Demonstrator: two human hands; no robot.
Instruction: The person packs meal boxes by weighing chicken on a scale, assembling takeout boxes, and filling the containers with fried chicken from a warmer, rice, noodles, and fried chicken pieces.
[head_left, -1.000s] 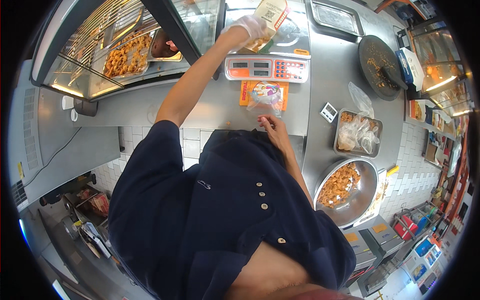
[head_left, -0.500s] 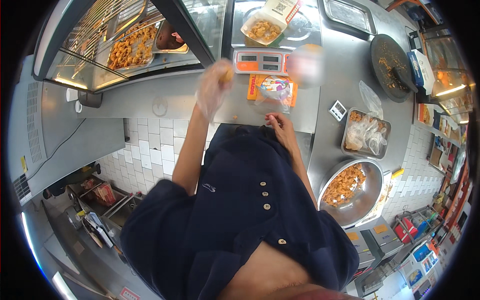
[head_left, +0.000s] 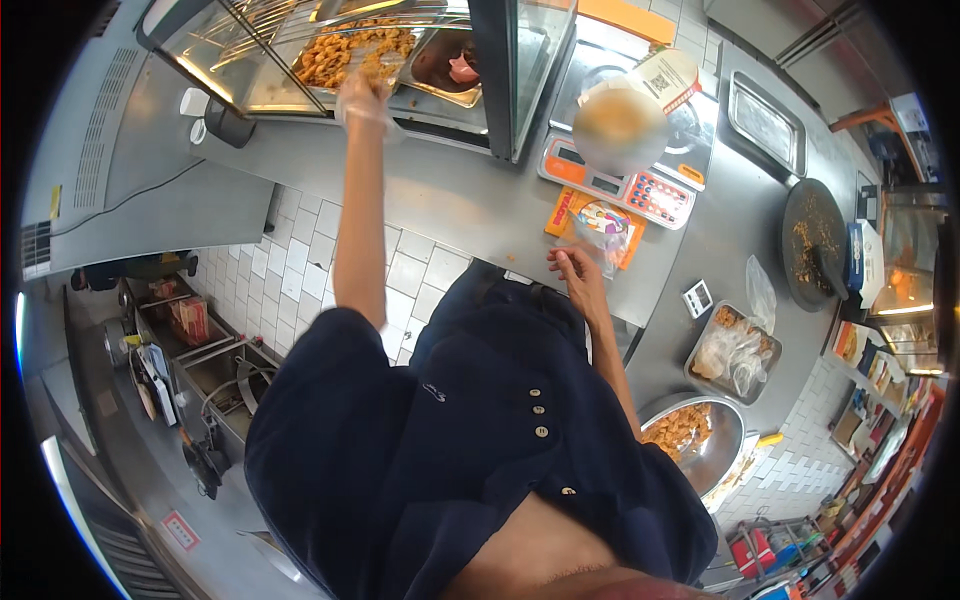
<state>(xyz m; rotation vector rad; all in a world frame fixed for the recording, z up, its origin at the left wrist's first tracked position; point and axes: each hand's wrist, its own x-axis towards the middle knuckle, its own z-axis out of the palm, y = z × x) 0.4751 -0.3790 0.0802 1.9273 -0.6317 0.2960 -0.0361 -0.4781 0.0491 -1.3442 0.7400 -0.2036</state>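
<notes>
My left hand (head_left: 362, 103), in a clear plastic glove, reaches into the glass display case (head_left: 497, 75). It is over a metal tray of fried chicken pieces (head_left: 345, 58); its fingertips are blurred among the food, so their grip is unclear. Close to the counter's front edge, my bare right hand (head_left: 580, 277) hangs loosely bent, thumb apart, nothing visible in it. Just beyond it lies an orange card (head_left: 565, 212) with a clear plastic bag (head_left: 607, 243) on top. A paper food box (head_left: 668, 78) stands on an orange-and-white scale (head_left: 655, 197); a blurred patch covers its contents.
Beside the chicken is a tray with a pink item (head_left: 463, 70). On the right-hand counter are an empty metal tray (head_left: 768, 120), a dark round pan (head_left: 812, 245), a small timer (head_left: 697, 298), a tray with plastic bags (head_left: 735, 360) and a steel bowl of chicken (head_left: 715, 440).
My left hand has moved from beside the scale, leftward and away from me, into the display case. The view has turned left; my right hand remains near the counter edge.
</notes>
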